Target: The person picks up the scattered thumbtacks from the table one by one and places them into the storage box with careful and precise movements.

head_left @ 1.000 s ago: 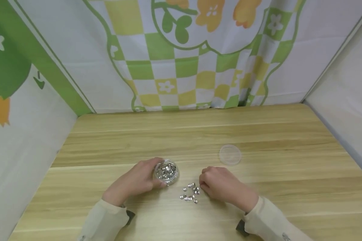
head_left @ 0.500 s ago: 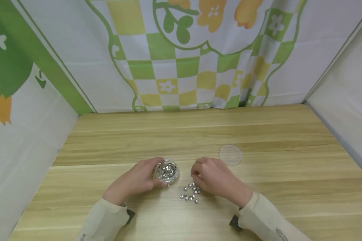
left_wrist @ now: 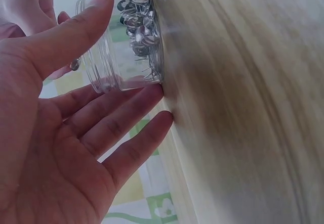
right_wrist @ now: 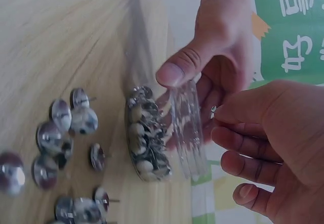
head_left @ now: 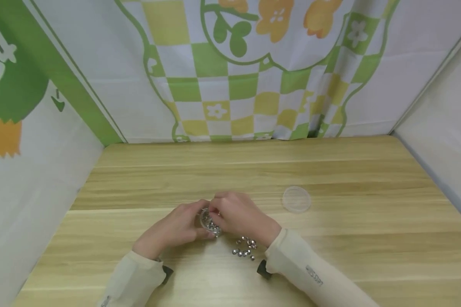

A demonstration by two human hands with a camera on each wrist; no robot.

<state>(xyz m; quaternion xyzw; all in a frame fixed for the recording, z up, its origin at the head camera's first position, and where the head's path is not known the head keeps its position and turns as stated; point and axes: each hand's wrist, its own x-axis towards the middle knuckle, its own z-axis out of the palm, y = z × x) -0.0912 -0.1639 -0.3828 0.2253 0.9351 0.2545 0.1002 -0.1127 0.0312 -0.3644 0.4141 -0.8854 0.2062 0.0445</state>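
Observation:
A round clear plastic jar (head_left: 205, 221) with several silver thumbtacks (right_wrist: 144, 138) inside stands upright on the table. My left hand (head_left: 180, 226) holds it from the left, thumb on the near side of the rim and fingers round the far side. Over the jar's mouth is my right hand (head_left: 236, 215), pinching one thumbtack (right_wrist: 212, 112) between thumb and forefinger; its other fingers are loosely bent. In the left wrist view that tack (left_wrist: 75, 64) shows just outside the rim. More thumbtacks (head_left: 246, 252) lie loose on the wood to the right of the jar, below the right forearm.
A clear round lid (head_left: 296, 199) lies flat on the table (head_left: 169, 170), beyond and right of the jar. Patterned cloth (head_left: 230, 94) hangs along the table's back edge, and pale cloth walls (head_left: 445, 128) close in the sides.
My right hand has risen from beside the loose tacks and moved left to the jar's mouth, carrying a thumbtack. The left hand stays on the jar. The view has shifted slightly.

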